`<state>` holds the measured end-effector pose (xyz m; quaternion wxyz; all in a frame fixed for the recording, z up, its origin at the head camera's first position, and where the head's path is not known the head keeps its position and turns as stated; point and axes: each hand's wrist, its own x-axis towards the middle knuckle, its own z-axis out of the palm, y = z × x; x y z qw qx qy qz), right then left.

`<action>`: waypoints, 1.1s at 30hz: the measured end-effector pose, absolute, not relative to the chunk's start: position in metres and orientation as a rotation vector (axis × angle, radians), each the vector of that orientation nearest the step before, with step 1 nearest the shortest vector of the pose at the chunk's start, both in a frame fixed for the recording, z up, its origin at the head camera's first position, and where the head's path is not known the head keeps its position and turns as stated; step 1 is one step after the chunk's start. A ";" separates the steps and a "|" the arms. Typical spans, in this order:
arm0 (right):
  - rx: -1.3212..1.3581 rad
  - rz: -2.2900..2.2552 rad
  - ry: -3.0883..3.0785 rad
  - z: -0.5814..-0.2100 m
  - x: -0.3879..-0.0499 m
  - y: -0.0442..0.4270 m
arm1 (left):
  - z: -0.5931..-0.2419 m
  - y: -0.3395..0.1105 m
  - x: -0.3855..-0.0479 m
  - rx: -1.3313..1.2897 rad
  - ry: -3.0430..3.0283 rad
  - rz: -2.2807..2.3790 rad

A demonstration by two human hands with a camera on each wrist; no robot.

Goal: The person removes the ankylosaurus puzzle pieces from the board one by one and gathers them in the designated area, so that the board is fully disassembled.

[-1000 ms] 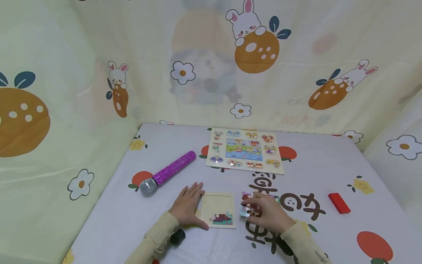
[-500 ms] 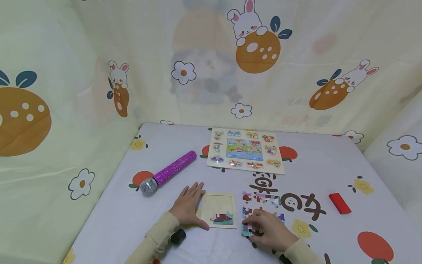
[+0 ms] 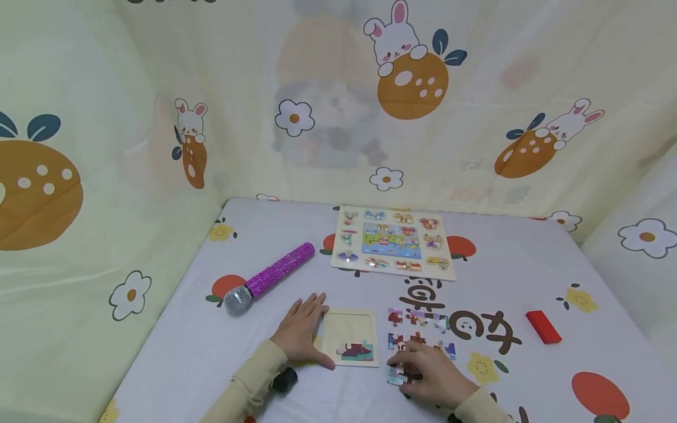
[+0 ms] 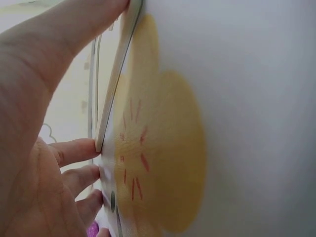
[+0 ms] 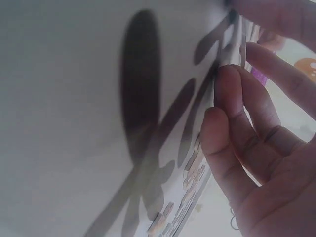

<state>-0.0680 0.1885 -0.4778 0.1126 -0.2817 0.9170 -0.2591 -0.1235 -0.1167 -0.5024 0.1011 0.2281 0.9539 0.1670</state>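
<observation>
A small wooden puzzle tray lies at the table's front middle, with joined brown and teal puzzle pieces in its lower right corner. My left hand rests along its left side, fingers spread straight and thumb at the lower edge; in the left wrist view a fingertip touches the tray's edge. To the right of the tray, loose jigsaw pieces lie in rows. My right hand pinches a teal puzzle piece at the left end of the nearest row, hiding other pieces under its palm.
A larger wooden picture puzzle board lies toward the back. On the left is a purple glitter microphone. A red block sits to the right. Patterned curtain surrounds the table's back and sides.
My right hand has moved toward the front edge, from the upper rows of puzzle pieces to the nearest row, uncovering the rows behind. My left hand and the tray have stayed put.
</observation>
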 end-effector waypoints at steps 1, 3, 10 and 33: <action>-0.829 -0.751 2.693 -0.478 -0.068 0.188 | -0.503 -0.117 -0.123 0.673 2.817 0.493; -0.826 -0.727 2.692 -0.478 -0.067 0.188 | -0.504 -0.117 -0.123 0.669 2.817 0.492; -0.780 -0.641 2.681 -0.475 -0.069 0.186 | -0.506 -0.117 -0.122 0.678 2.816 0.497; -1.008 -0.545 2.779 -0.459 -0.093 0.119 | -0.500 -0.116 -0.124 0.676 2.813 0.509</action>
